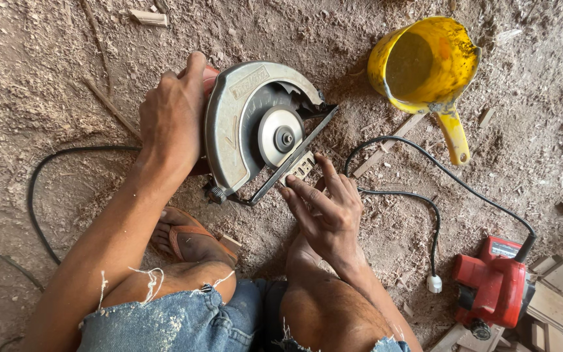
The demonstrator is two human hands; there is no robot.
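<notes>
Watching: I see a circular saw (255, 130) tipped on its side on the sawdust-covered floor (47, 78), blade side facing up at me.
Left hand: my left hand (174, 114) is wrapped over the saw's body from behind, fingers curled and gripping, steadying the tool.
Right hand: my right hand (324, 205) is half open, fingers spread, fingertips (288, 189) touching the metal base plate (298, 166) at the lower edge of the guard; it holds nothing.
Blade area: a round flange with a centre bolt (283, 138) shows inside the grey guard (236, 111); whether a toothed blade sits there I cannot tell for sure.
Progress: I judge the work to be at an early or middle stage, the saw braced and the plate being handled, nothing taken off and lying apart that I can see.
Left to do: whatever concerns the plate or bolt looks unfinished; no wrench or key is in view.
Around: a yellow jug (425, 65) lies beyond the saw; a red power tool (493, 287) sits well apart to my right, its black cord (418, 195) and white plug (434, 283) loose on the floor.
</notes>
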